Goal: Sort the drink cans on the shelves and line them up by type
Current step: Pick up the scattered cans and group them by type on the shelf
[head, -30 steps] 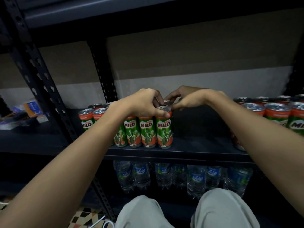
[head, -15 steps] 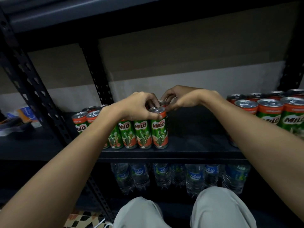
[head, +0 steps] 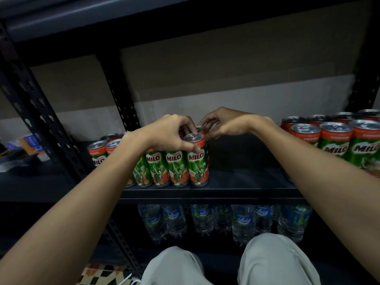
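A block of green and red Milo cans [head: 174, 165] stands in rows at the front of the dark shelf [head: 236, 190]. My left hand [head: 170, 134] grips the rim of the rightmost front can [head: 197, 161], thumb on its near side. Just behind it, my right hand [head: 224, 125] pinches the top of a second can [head: 202, 128], whose body is mostly hidden. A second group of Milo cans [head: 337, 140] stands at the right end of the same shelf.
A bare stretch of shelf lies between the two can groups. Water bottles [head: 240, 221] fill the shelf below. Perforated black uprights [head: 41, 120] frame the bay. Papers and small items [head: 22, 149] lie on the left bay's shelf. My knees [head: 273, 262] are at the bottom.
Both hands stay on the tops of the same cans. The view has shifted a little, so the shelf and cans sit slightly further left in the frame.
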